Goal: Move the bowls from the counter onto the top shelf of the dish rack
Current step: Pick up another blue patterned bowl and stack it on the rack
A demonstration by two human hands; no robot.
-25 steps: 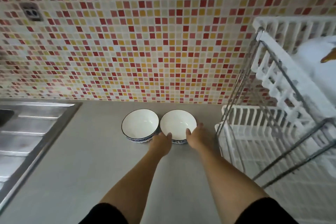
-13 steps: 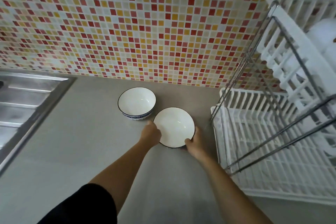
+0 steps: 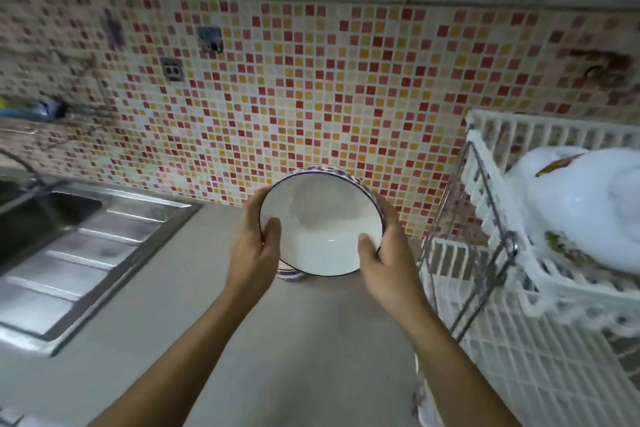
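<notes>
Both hands hold one white bowl (image 3: 320, 222) up off the grey counter (image 3: 194, 305), its dark-rimmed opening tilted toward the camera in front of the mosaic tile wall (image 3: 311, 87). The left hand (image 3: 254, 246) grasps the bowl's left side, thumb lying over the rim onto the white inside. The right hand (image 3: 384, 258) grasps the right side the same way, thumb pressed inside near the lower rim. A blue pattern shows along the bowl's outer edge at the top and right. Just below the held bowl, a sliver of a second bowl (image 3: 289, 274) with the same blue pattern peeks out between the hands (most of it is hidden, so whether it sits on the counter or is stacked under the first cannot be told). To the right stands the two-tier dish rack (image 3: 485, 253), white slats on a wire frame; its top shelf (image 3: 491, 180) already carries white crockery (image 3: 581, 211), blurred. A steel sink (image 3: 69, 253) lies at the left.
</notes>
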